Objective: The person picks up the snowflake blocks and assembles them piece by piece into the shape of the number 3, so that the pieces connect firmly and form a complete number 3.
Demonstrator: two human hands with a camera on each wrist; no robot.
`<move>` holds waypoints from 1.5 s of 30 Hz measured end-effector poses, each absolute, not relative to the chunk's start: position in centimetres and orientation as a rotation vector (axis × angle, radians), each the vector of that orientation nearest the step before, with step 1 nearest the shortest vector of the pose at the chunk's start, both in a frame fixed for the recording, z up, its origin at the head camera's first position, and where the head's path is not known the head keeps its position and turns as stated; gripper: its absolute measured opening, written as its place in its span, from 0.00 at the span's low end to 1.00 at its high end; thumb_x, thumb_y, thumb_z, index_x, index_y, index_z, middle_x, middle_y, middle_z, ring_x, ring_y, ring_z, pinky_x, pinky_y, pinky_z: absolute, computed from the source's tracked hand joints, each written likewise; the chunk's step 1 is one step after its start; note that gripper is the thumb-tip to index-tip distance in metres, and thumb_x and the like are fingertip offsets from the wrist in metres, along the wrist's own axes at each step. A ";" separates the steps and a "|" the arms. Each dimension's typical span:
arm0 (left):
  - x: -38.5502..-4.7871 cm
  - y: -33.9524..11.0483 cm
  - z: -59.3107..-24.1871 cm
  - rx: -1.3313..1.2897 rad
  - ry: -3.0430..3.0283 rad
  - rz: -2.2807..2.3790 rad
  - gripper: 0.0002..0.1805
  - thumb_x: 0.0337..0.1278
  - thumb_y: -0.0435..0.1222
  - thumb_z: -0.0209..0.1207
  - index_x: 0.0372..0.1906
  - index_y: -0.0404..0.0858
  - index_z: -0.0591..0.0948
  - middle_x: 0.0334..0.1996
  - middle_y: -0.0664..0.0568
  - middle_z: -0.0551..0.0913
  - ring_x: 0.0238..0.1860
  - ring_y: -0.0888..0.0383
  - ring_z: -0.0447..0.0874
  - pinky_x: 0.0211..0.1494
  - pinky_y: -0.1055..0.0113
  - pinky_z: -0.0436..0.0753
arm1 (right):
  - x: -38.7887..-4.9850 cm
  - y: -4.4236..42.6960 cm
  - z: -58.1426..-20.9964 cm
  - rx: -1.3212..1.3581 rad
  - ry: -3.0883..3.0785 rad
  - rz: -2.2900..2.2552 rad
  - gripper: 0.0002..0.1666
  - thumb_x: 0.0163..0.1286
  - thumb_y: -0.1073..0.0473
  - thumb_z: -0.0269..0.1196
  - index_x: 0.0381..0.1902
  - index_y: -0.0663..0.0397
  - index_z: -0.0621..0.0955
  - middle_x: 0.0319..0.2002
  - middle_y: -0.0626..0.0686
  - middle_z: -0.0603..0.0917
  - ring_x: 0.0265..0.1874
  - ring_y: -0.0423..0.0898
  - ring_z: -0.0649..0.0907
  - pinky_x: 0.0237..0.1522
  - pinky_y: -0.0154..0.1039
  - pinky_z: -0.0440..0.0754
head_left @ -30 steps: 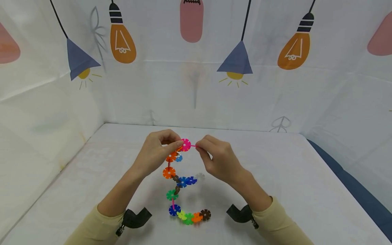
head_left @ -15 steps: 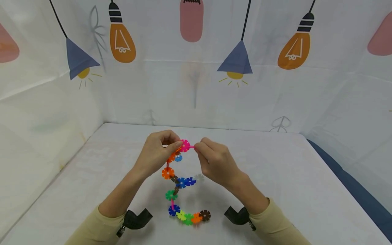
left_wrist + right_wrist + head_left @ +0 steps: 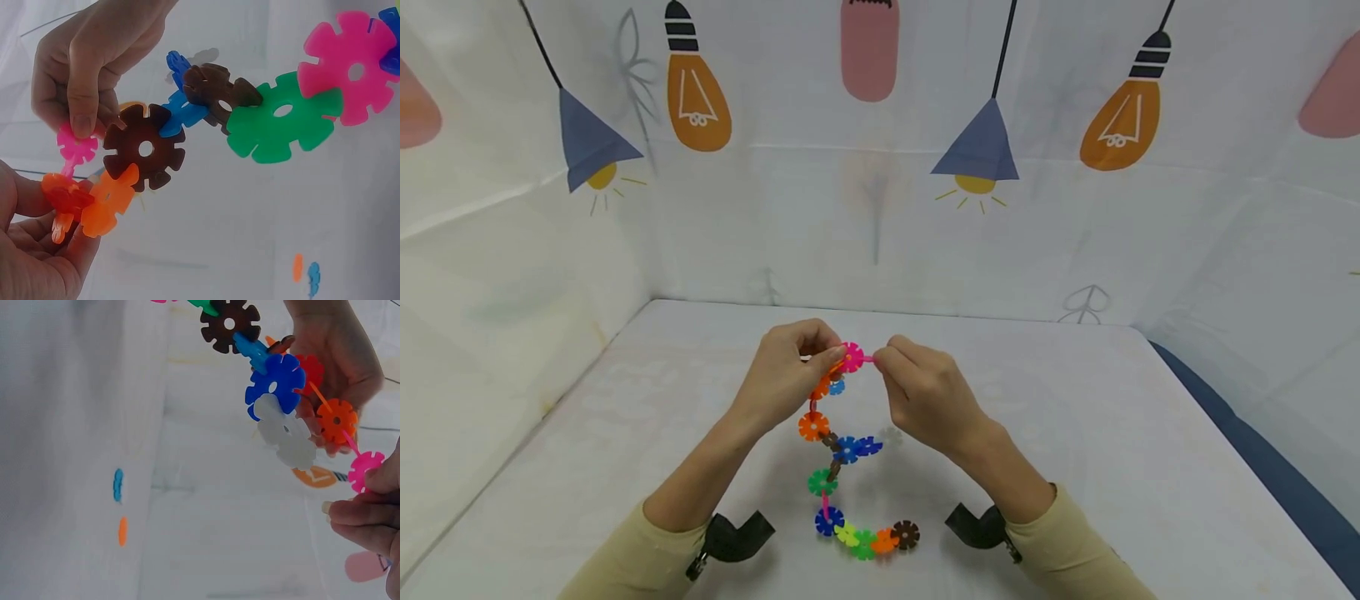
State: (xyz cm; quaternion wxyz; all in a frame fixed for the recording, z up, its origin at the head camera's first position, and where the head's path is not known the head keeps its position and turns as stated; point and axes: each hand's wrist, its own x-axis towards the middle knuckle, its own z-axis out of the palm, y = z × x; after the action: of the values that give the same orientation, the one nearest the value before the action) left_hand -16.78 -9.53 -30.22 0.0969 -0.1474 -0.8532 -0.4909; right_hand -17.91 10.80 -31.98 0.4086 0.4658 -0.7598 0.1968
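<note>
A chain of colourful interlocking snowflake discs (image 3: 847, 450) hangs between both hands and trails down toward the front of the table. My left hand (image 3: 792, 367) grips its upper end, around a red disc (image 3: 67, 199) beside an orange one (image 3: 111, 203). Thumb and fingers of my right hand (image 3: 931, 392) pinch a pink disc (image 3: 364, 472). Edge-on between them, another pink disc (image 3: 351, 442) slots into an orange disc (image 3: 337, 420). A clear disc (image 3: 287, 432) joins a blue disc (image 3: 275, 384) on a side branch. Fingers partly cover the upper joints.
White cloth covers the table (image 3: 1060, 433), with a printed curtain (image 3: 820, 225) behind it. A small blue piece (image 3: 118, 485) and an orange piece (image 3: 122, 531) appear edge-on, away from the chain. Black camera mounts (image 3: 737, 537) sit at both wrists.
My right hand has shifted slightly left, closer to the left hand, still pinching the pink disc. The hanging chain sways a little; the left hand stays nearly in place.
</note>
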 end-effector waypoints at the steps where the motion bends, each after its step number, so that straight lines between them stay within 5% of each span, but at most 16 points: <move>1: -16.8 -9.5 -30.2 -0.434 -2.523 -1.455 0.06 0.67 0.35 0.60 0.33 0.40 0.82 0.26 0.50 0.84 0.28 0.55 0.79 0.29 0.63 0.79 | -17.9 10.8 -31.9 1.177 -1.914 0.492 0.10 0.55 0.77 0.65 0.30 0.60 0.78 0.22 0.50 0.73 0.17 0.40 0.71 0.22 0.24 0.75; 14: -17.1 -9.2 -30.7 -0.402 -2.492 -1.476 0.06 0.66 0.34 0.60 0.32 0.40 0.82 0.26 0.49 0.82 0.34 0.53 0.80 0.32 0.63 0.82 | -18.3 10.8 -31.7 1.208 -1.929 0.435 0.11 0.55 0.77 0.64 0.30 0.58 0.78 0.21 0.50 0.72 0.15 0.39 0.69 0.20 0.24 0.73; 25: -17.3 -9.4 -30.8 -0.338 -2.503 -1.453 0.06 0.66 0.33 0.60 0.31 0.39 0.81 0.26 0.48 0.83 0.32 0.54 0.81 0.31 0.63 0.82 | -19.1 10.0 -32.1 1.229 -1.917 0.407 0.11 0.54 0.77 0.59 0.26 0.57 0.75 0.19 0.49 0.67 0.12 0.38 0.60 0.15 0.23 0.61; 35: -17.7 -10.6 -29.8 -0.414 -2.567 -1.564 0.06 0.69 0.37 0.56 0.37 0.38 0.78 0.31 0.46 0.82 0.33 0.52 0.80 0.32 0.64 0.81 | -20.5 9.7 -30.6 1.230 -2.000 0.606 0.06 0.63 0.73 0.65 0.33 0.61 0.80 0.26 0.52 0.78 0.21 0.42 0.78 0.30 0.26 0.81; 45: -17.9 -11.7 -29.5 -0.460 -2.625 -1.549 0.06 0.70 0.41 0.56 0.39 0.43 0.78 0.33 0.49 0.82 0.36 0.51 0.81 0.37 0.60 0.82 | -21.4 8.9 -30.4 1.246 -2.094 0.840 0.05 0.63 0.72 0.66 0.36 0.60 0.82 0.32 0.52 0.84 0.31 0.42 0.82 0.38 0.29 0.84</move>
State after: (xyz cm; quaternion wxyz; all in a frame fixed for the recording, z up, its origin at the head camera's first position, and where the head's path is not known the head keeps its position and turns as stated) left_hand -17.87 -11.67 -29.54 0.0295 -0.1493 -0.8512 -0.5023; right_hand -21.42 8.91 -30.40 0.2784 0.4645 -0.7803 0.3129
